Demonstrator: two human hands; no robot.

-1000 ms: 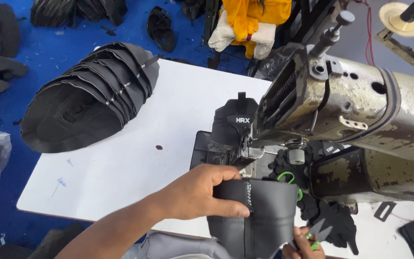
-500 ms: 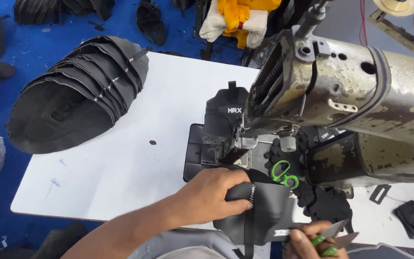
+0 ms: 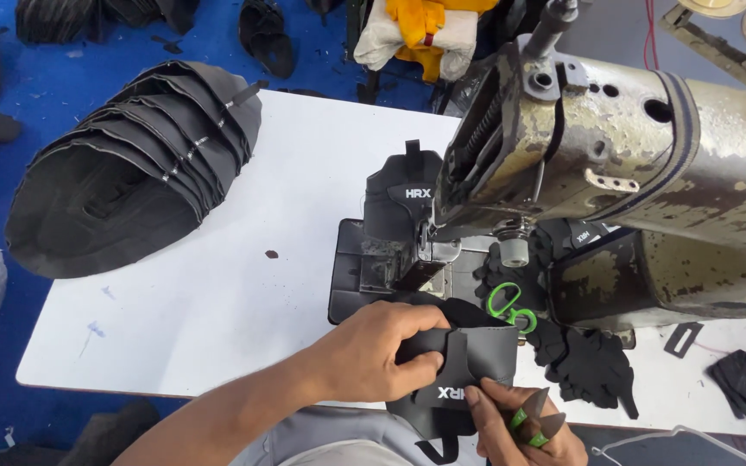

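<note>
White table (image 3: 218,302) | left hand (image 3: 373,349) lower on black piece (image 3: 477,354) | right hand (image 3: 520,427) risen

L forearm enters from 7 o'clock, runs toward 2 o'clock, wrist straight. Left hand (image 3: 373,349) is palm-down, fingers curled w/ thumb tucked under, knuckles up, closed in a pinch. Right hand (image 3: 520,427) sits at 5 o'clock, mostly cut off by the frame edge; fingers bent, index tip pointing toward 11 o'clock, also gripping.
</note>
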